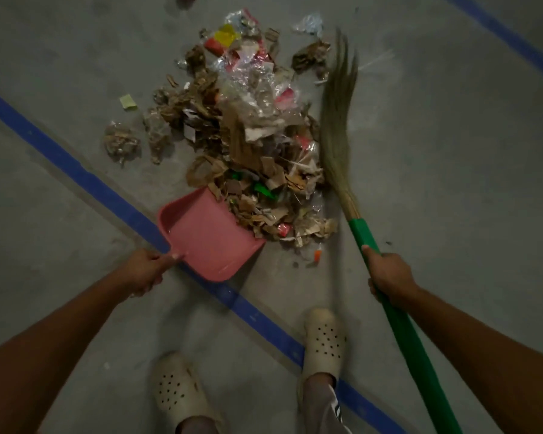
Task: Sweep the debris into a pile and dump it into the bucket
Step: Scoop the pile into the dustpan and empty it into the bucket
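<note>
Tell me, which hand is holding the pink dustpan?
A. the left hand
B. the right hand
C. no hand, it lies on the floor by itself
A: the left hand grips the handle of the pink dustpan at the edge of the rubbish, while the right hand holds the green-handled broom.

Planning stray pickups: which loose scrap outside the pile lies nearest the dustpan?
The small orange bit, lying just right of the pink dustpan. The yellow-green paper scrap and the clear plastic lie much farther off.
</note>
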The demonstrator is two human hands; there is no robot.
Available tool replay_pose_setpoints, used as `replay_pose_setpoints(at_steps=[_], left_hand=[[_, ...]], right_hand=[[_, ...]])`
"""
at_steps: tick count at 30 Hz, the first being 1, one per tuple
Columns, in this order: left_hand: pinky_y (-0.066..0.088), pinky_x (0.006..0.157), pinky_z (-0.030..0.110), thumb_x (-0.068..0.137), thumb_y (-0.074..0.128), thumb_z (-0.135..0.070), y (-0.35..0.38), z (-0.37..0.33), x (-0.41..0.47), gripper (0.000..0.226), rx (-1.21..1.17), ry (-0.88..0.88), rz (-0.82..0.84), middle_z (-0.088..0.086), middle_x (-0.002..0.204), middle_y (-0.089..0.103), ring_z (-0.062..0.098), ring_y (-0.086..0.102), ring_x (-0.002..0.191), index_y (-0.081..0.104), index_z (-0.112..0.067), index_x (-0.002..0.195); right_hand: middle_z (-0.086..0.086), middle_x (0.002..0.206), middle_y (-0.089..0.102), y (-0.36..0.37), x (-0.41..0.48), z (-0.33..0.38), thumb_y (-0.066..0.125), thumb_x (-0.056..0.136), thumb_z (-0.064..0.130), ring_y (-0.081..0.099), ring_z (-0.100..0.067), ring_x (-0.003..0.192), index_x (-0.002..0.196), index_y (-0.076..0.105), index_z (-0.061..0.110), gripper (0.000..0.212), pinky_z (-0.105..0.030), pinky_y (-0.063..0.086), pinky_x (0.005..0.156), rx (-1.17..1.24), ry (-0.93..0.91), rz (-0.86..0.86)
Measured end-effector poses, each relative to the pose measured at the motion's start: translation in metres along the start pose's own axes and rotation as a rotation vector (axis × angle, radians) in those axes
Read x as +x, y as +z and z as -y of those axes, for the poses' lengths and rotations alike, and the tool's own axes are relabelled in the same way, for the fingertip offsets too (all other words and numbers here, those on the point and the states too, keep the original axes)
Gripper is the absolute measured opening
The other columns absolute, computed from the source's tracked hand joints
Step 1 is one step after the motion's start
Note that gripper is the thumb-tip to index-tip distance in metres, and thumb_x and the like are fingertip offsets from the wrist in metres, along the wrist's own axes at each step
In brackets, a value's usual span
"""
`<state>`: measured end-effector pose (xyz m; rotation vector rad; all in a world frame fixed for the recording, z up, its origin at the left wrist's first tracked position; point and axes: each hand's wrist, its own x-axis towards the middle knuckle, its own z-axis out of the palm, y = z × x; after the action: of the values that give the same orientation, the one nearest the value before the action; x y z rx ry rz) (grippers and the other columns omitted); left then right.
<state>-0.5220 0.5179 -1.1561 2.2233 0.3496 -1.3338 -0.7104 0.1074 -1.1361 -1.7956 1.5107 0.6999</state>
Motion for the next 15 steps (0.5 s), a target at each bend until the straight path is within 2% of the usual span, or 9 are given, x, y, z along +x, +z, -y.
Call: replay_pose_setpoints(at_steps=[3, 5, 9, 12, 15], left_hand=[[0.029, 0.037, 0.021, 0.089, 0.056, -0.063, 0.013, -0.020, 0.015, 0.062, 0.028, 0.048, 0.009, 0.008, 0.053, 0.046, 0.015, 0.037, 0.037, 0.061, -0.002, 0.078], [0.031, 0.038, 0.021, 0.091, 0.053, -0.064, 0.027, -0.038, 0.020, 0.060, 0.050, 0.085, 0.021, 0.008, 0.052, 0.045, 0.016, 0.038, 0.037, 0.052, -0.007, 0.071], [0.034, 0.039, 0.022, 0.092, 0.050, -0.065, 0.045, -0.060, 0.025, 0.058, 0.014, 0.080, 0.075, 0.009, 0.057, 0.048, 0.016, 0.041, 0.039, 0.052, -0.009, 0.076], [0.035, 0.041, 0.022, 0.091, 0.052, -0.065, 0.046, -0.060, 0.019, 0.057, -0.054, 0.073, 0.051, 0.007, 0.054, 0.047, 0.016, 0.042, 0.040, 0.052, -0.010, 0.074], [0.032, 0.041, 0.022, 0.091, 0.054, -0.064, 0.043, -0.048, 0.012, 0.059, -0.141, 0.093, -0.001, 0.007, 0.047, 0.044, 0.017, 0.038, 0.038, 0.050, -0.012, 0.064]], right_hand=[[-0.011, 0.073, 0.066, 0.013, -0.004, -0.008, 0.041, 0.099, 0.059, 0.063, -0.022, 0.053, 0.083, 0.059, 0.008, 0.057, -0.024, 0.044, 0.044, -0.187, -0.123, 0.020], [-0.007, 0.073, 0.064, 0.022, -0.012, -0.020, 0.039, 0.099, 0.061, 0.062, -0.019, 0.056, 0.082, 0.057, 0.013, 0.054, -0.024, 0.043, 0.045, -0.307, -0.224, 0.049], [0.001, 0.067, 0.060, 0.027, -0.034, -0.049, 0.037, 0.099, 0.061, 0.059, -0.013, 0.059, 0.078, 0.056, 0.022, 0.048, -0.026, 0.042, 0.051, -0.425, -0.379, 0.078], [0.000, 0.067, 0.062, 0.020, -0.048, -0.064, 0.037, 0.097, 0.063, 0.061, -0.014, 0.059, 0.080, 0.057, 0.023, 0.048, -0.029, 0.051, 0.055, -0.356, -0.344, 0.022], [-0.006, 0.068, 0.064, 0.016, -0.048, -0.056, 0.036, 0.099, 0.061, 0.063, -0.022, 0.060, 0.079, 0.058, 0.015, 0.055, -0.035, 0.056, 0.060, -0.205, -0.212, -0.028]])
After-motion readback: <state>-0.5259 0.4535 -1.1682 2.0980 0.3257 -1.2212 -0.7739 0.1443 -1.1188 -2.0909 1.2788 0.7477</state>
